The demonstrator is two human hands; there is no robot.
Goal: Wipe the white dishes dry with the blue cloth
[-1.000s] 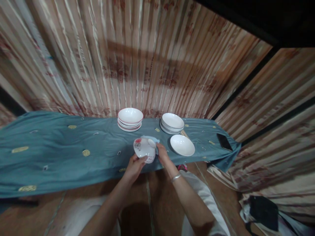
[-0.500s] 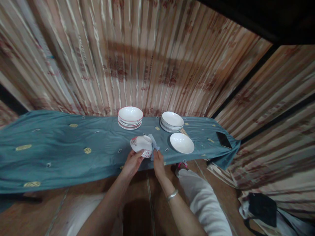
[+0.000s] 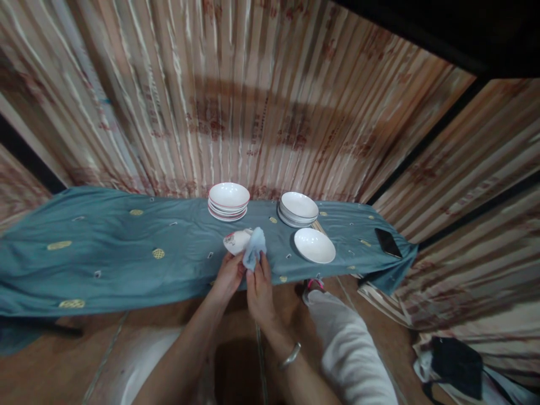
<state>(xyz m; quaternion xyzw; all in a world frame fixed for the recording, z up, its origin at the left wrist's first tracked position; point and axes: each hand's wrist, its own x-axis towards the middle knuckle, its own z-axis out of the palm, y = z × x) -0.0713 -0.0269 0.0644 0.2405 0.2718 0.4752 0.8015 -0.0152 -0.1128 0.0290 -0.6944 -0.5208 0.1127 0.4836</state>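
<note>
A white bowl [image 3: 235,242] with a red floral pattern is tilted on its side just above the front of the table, its outside facing up. Its near left edge is gripped by my left hand [image 3: 230,274]. My right hand [image 3: 259,284] is closed on a light blue cloth [image 3: 255,247], which lies against the bowl's right side and covers part of it. Behind the bowl stands a stack of red-rimmed bowls and plates [image 3: 228,197]. To the right are a stack of dark-rimmed dishes [image 3: 299,207] and a single white dish [image 3: 314,246].
A green patterned cloth covers the long table [image 3: 126,253]. A black phone [image 3: 388,242] lies near its right end. Pleated curtains [image 3: 236,112] hang behind. A dark bag [image 3: 455,365] rests on the floor at the right.
My right hand has brought the cloth leftward and over the bowl's outside, hiding its red-dotted part. The view has shifted slightly; the stacks stay where they stood.
</note>
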